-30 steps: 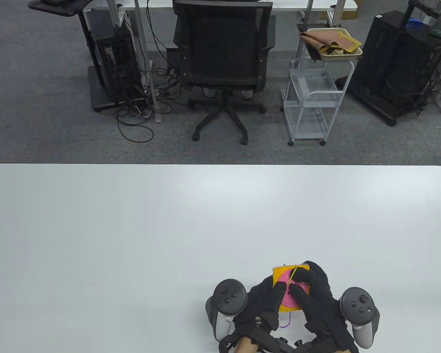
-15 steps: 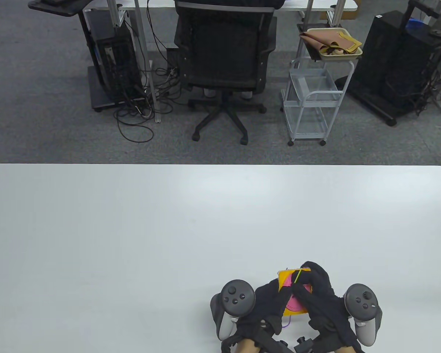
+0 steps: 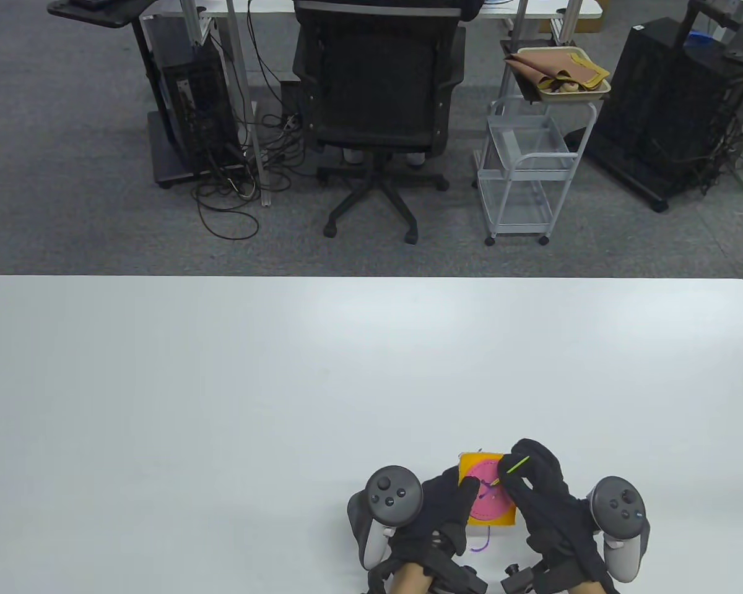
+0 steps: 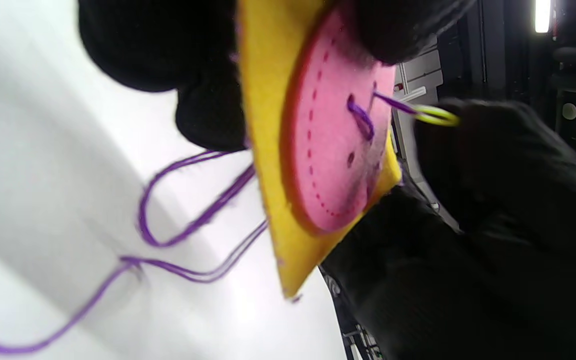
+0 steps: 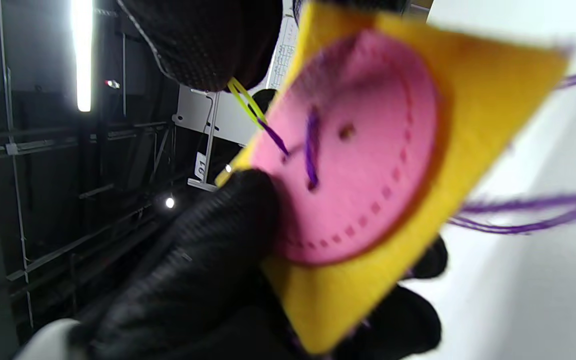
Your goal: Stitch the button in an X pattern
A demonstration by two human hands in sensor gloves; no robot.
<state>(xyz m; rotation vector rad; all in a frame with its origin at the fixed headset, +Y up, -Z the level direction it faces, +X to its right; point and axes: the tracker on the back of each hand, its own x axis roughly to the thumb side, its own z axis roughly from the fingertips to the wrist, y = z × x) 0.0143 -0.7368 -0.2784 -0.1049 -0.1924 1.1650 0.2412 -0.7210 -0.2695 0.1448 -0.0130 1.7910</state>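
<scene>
Both hands sit at the near edge of the worktop [image 3: 223, 383], trackers on their backs. Left hand [image 3: 436, 516] grips the yellow felt square [image 3: 506, 521] from its left side, thumb on the pink button [image 3: 492, 504] face, remaining fingers behind the felt; the felt is tilted up off the worktop, held between the two hands. Right hand [image 3: 542, 501] is just right of the felt, fingertips pinched closed on a yellow-green needle [image 3: 515, 465] whose tip is at the button's centre holes. In the right wrist view the needle [image 5: 245, 102] runs from the right fingertips down to the button [image 5: 353, 150], with purple thread [image 5: 310, 150] forming one stitch between two holes and a short strand leading into the needle. Left wrist view shows the same: one purple stitch on the button [image 4: 328, 150], needle [image 4: 435, 116] beside it, loose thread [image 4: 188, 225] looping below the felt [image 4: 263, 125] onto the worktop. Table view: the thread tail [image 3: 483, 544] lies just near of the felt, between the wrists. Beyond the far worktop edge: office chair [image 3: 378, 93], white cart [image 3: 526, 167] carrying a tray, black racks either side.
</scene>
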